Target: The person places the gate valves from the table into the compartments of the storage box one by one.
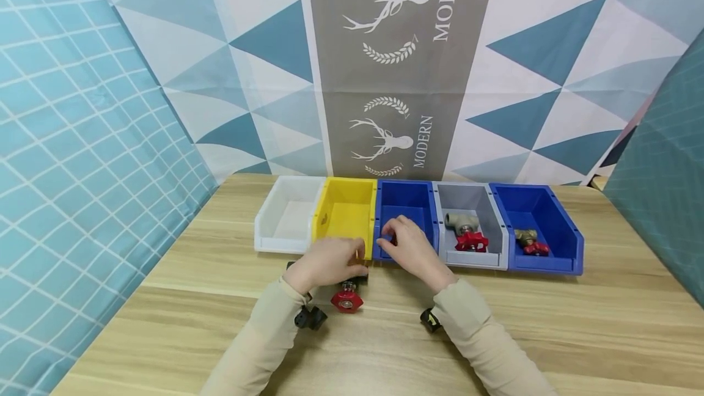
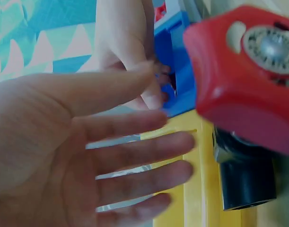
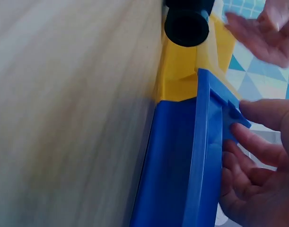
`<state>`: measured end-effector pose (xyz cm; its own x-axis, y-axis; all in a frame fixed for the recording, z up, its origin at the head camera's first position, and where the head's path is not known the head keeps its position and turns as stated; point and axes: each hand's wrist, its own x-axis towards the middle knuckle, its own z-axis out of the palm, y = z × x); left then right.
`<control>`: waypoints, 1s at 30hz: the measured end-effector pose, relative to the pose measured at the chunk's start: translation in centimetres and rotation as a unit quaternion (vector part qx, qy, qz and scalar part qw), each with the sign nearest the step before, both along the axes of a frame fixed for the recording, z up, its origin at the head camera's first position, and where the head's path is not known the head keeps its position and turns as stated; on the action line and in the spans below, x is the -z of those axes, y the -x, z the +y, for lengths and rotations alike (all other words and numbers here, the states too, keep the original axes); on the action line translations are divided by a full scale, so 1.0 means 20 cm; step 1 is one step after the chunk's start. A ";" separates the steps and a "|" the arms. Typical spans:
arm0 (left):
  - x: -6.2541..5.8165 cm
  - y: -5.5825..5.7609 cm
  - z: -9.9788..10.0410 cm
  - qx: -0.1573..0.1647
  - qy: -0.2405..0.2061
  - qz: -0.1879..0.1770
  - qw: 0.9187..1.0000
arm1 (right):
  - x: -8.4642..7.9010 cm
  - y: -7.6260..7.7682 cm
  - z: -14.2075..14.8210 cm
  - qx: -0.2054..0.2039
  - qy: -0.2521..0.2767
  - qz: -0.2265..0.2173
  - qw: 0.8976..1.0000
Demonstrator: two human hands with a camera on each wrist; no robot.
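My left hand (image 1: 334,261) hovers over a black valve with a red handwheel (image 1: 347,302), lying on the table before the yellow bin. In the left wrist view its fingers (image 2: 144,151) are spread and hold nothing; the red handwheel (image 2: 248,71) looms beside them. My right hand (image 1: 409,244) reaches over the front of the middle blue bin (image 1: 407,200). Its thumb and bent fingers (image 3: 255,142) close around a small blue piece (image 3: 235,113) at that bin's edge, also visible as a blue and dark patch in the head view. The hand hides most of it.
A white bin (image 1: 288,212) and the yellow bin (image 1: 349,200) stand left of the middle one. To the right, a grey bin (image 1: 497,255) holds a grey valve with a red wheel (image 1: 470,241). The far-right blue bin (image 1: 572,255) holds a brass valve (image 1: 527,237).
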<state>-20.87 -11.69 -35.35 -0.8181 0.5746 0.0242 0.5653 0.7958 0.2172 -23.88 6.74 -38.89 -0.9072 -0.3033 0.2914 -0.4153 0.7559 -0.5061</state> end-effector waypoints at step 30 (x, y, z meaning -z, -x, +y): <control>-0.01 -0.13 0.07 0.011 0.141 -0.137 0.980 | 0.02 -0.01 -0.02 -0.012 -0.042 -0.012 0.999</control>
